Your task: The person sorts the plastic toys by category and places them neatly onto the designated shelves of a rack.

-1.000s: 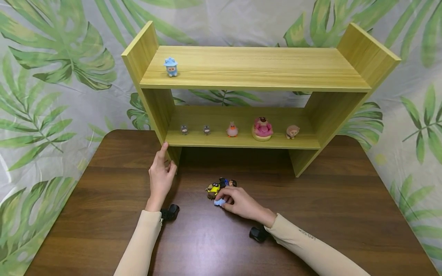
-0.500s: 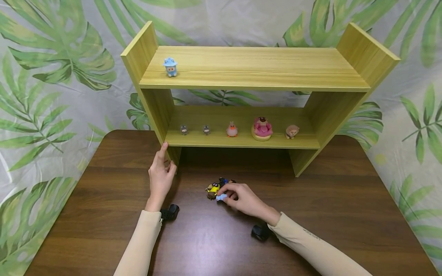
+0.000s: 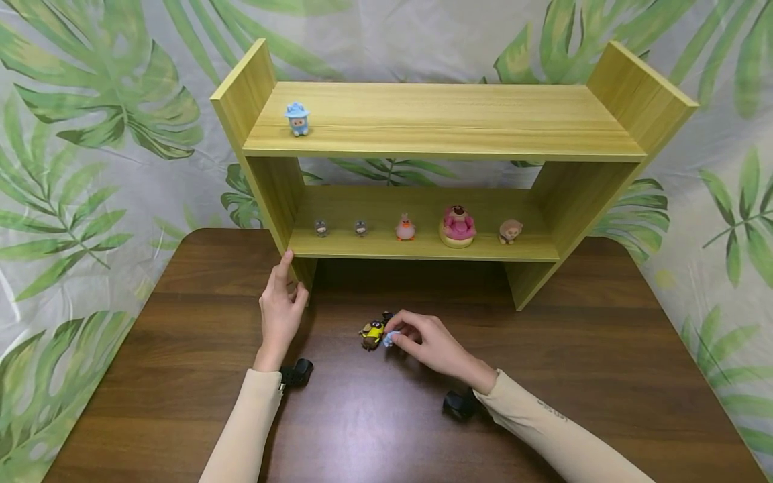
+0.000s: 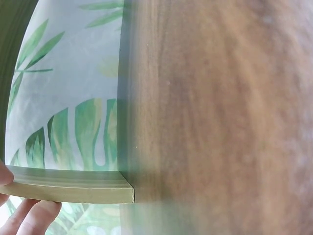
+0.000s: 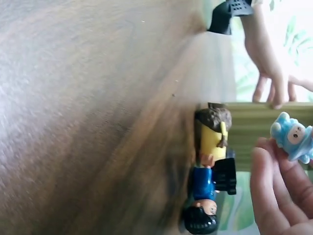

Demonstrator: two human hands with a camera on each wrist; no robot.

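A light blue toy figurine (image 5: 296, 135) with a pale face is pinched between the thumb and fingers of my right hand (image 3: 437, 345), raised off the table. Close by lie a figurine in yellow with brown parts (image 3: 371, 334) and a figurine in blue with black hair (image 5: 203, 188); in the head view my right hand mostly covers the latter. My left hand (image 3: 280, 305) grips the left side panel of the wooden shelf (image 4: 73, 191), with fingers on either side of its edge.
On the middle board stand two small grey figurines (image 3: 321, 229), a pink duck (image 3: 405, 228), a pink bear on a yellow base (image 3: 457, 226) and a beige figurine (image 3: 510, 231). A blue-hatted figurine (image 3: 298, 119) stands on the top board. The shelf stands on a brown table (image 3: 199, 376).
My right hand has lifted the light blue figurine from beside the other two and tilted it while shifting slightly right. My left hand has stayed on the shelf panel.
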